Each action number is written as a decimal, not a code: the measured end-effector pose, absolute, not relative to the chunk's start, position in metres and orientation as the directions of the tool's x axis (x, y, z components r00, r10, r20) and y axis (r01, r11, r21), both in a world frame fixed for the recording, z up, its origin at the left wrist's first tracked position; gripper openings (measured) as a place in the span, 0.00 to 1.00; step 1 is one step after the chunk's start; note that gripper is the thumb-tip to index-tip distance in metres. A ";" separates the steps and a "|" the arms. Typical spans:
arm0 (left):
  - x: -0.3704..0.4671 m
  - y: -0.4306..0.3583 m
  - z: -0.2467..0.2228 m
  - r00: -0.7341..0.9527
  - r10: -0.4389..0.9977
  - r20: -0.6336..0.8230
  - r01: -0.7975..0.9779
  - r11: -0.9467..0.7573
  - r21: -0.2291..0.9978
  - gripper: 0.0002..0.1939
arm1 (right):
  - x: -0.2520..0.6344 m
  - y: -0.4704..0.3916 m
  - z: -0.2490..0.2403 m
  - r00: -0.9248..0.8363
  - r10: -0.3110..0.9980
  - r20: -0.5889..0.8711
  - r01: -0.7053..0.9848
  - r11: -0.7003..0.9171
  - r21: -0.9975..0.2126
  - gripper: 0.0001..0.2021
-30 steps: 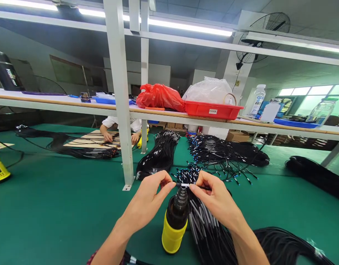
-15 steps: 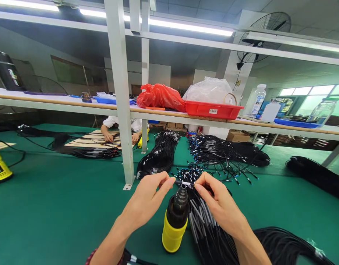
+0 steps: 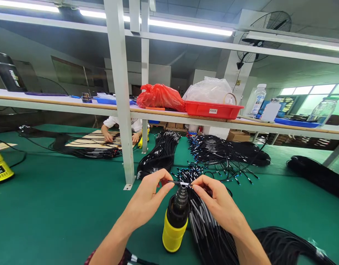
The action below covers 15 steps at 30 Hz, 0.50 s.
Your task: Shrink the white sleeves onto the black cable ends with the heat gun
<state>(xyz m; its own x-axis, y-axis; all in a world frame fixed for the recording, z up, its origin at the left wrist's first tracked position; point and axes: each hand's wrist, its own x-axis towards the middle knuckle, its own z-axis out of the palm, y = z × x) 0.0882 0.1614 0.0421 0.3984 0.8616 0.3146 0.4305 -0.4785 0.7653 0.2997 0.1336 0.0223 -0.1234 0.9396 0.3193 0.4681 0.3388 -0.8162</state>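
Note:
Between my hands a black cable (image 3: 184,183) with a white sleeve is stretched level. My left hand (image 3: 148,195) pinches its left end between thumb and fingers. On the other side, my right hand (image 3: 217,197) pinches the right end. Just below the white sleeve points the nozzle of a yellow and black heat gun (image 3: 175,228), which stands upright on the green table. A large bundle of black cables (image 3: 205,224) with grey sleeves lies right of the heat gun, partly behind my right hand and forearm.
More cable bundles (image 3: 161,152) lie farther back. A white post (image 3: 122,92) carries a shelf (image 3: 163,115) with a red tray (image 3: 213,109), a red bag and bottles. Across the table, a co-worker's hand (image 3: 108,137) handles cables on a board. Another yellow device (image 3: 0,167) stands at far left.
Both hands have shifted slightly left with the cable, the right hand more clearly. The white sleeve stays over the nozzle. The heat gun has not moved noticeably.

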 end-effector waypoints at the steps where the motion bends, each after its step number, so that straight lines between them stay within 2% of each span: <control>1: 0.088 0.161 0.042 0.397 0.863 0.312 0.434 -0.476 0.765 0.11 | 0.300 0.133 0.022 -0.118 0.939 0.323 0.468 0.339 -0.816 0.12; 8: 0.091 0.160 0.042 0.414 0.874 0.256 0.511 -0.456 0.728 0.24 | 0.301 0.130 0.023 -0.101 0.926 0.364 0.459 0.368 -0.809 0.11; 12: 0.091 0.162 0.040 0.405 0.879 0.252 0.583 -0.460 0.669 0.25 | 0.300 0.129 0.024 -0.082 0.928 0.363 0.453 0.360 -0.816 0.11; 15: 0.092 0.163 0.040 0.394 0.881 0.261 0.576 -0.458 0.677 0.25 | 0.301 0.130 0.023 -0.084 0.930 0.358 0.438 0.357 -0.825 0.11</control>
<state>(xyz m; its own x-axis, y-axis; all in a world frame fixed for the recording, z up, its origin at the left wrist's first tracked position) 0.0918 0.1627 0.0403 0.3943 0.8813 0.2606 0.5762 -0.4579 0.6770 0.3010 0.1298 0.0234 -0.0843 0.9301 0.3576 0.4383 0.3569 -0.8249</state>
